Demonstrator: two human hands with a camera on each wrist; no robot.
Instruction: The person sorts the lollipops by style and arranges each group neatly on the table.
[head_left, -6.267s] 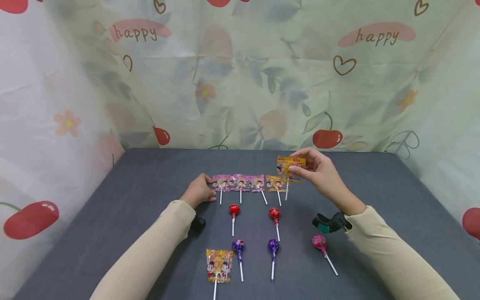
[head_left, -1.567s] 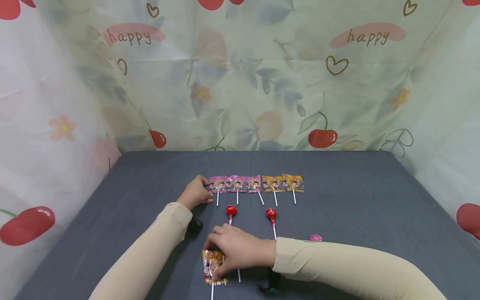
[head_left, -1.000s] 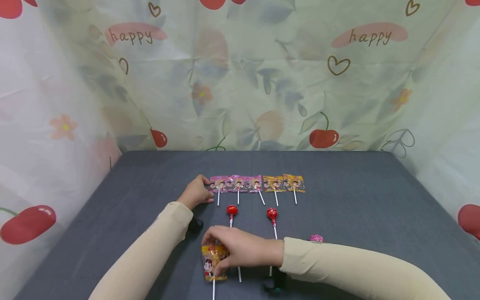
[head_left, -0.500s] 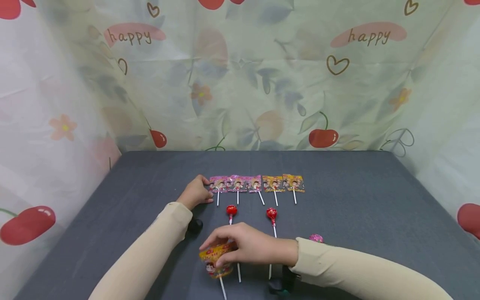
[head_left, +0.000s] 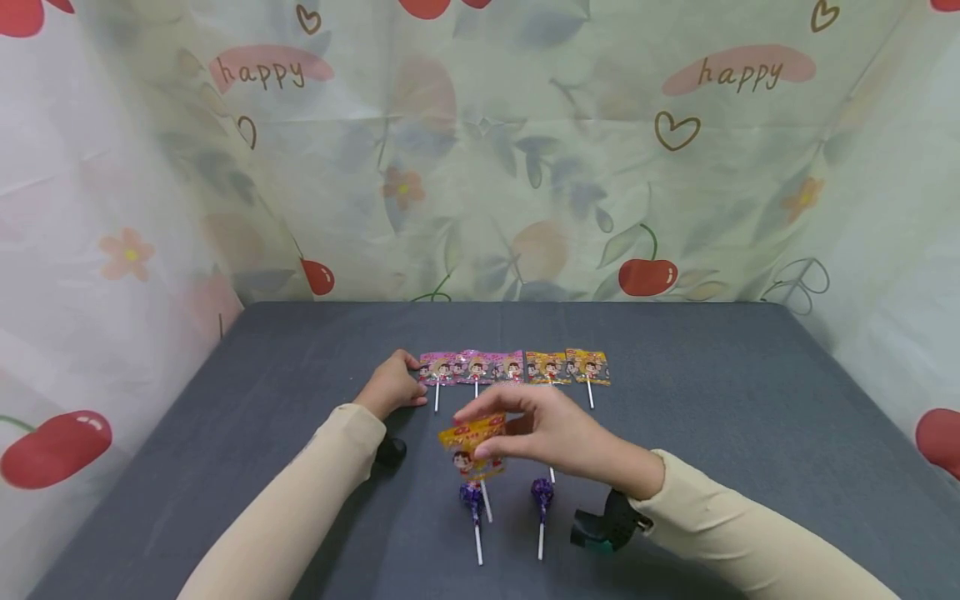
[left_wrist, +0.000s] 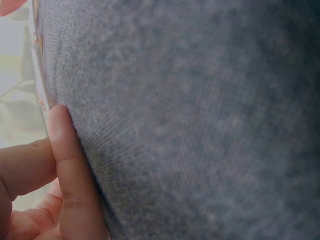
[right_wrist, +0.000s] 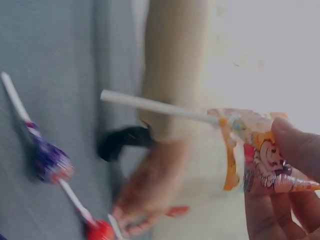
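My right hand (head_left: 558, 429) pinches an orange-wrapped flat lollipop (head_left: 468, 457) by its wrapper, raised over the middle of the table with the white stick pointing down. In the right wrist view the thumb presses the wrapper (right_wrist: 270, 157) from one side and fingers back it from the other. My left hand (head_left: 392, 385) rests on the table, fingertips at the left edge of the leftmost pink-wrapped lollipop (head_left: 437, 368). That one begins a row of three pink lollipops, followed by two orange ones (head_left: 546, 367), wrappers side by side.
Two purple round lollipops (head_left: 542, 492) lie nearer the front on the dark grey table (head_left: 300, 467). A red round lollipop (right_wrist: 101, 231) shows in the right wrist view; my right hand covers the red ones from above. Patterned curtains (head_left: 480, 167) enclose the back and sides.
A second orange lollipop joined the row's right end earlier. My right hand then took the orange lollipop from the front left, lifted it and carried it away toward the row. The left hand stays put.
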